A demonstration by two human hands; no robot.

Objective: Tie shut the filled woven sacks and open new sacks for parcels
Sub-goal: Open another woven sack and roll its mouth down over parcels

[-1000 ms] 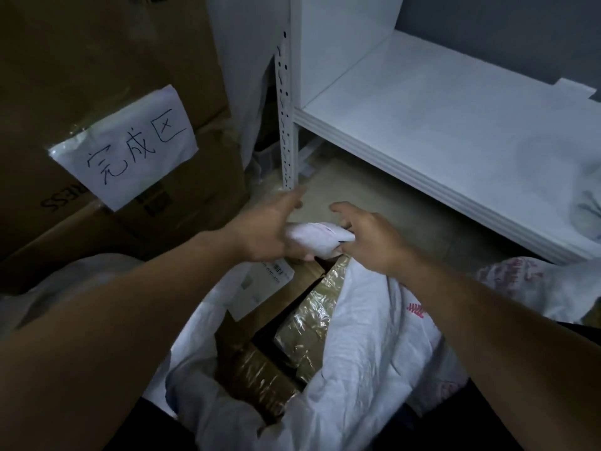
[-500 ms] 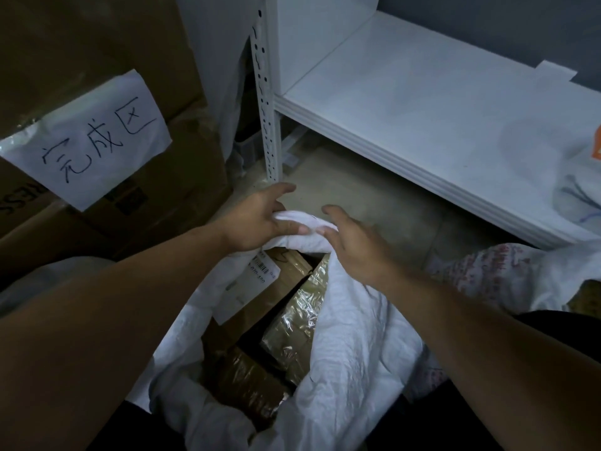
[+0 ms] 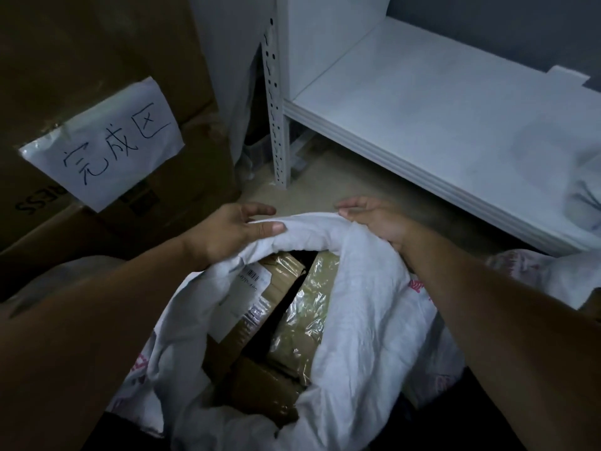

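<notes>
A white woven sack stands open in front of me, filled with taped cardboard parcels, one with a white shipping label. My left hand pinches the far rim of the sack at the left, thumb lying on top of the cloth. My right hand grips the same far rim at the right, its fingers curled over the fabric edge. The rim stretches in a rolled band between both hands.
Brown cardboard boxes with a handwritten paper sign stand at the left. A white metal shelf with a perforated post runs along the right. More white sacks lie at the right. Beige floor shows beyond the hands.
My hands were close together bunching the sack's rim; they have drawn apart, spreading the rim wide so the mouth gapes more over the parcels.
</notes>
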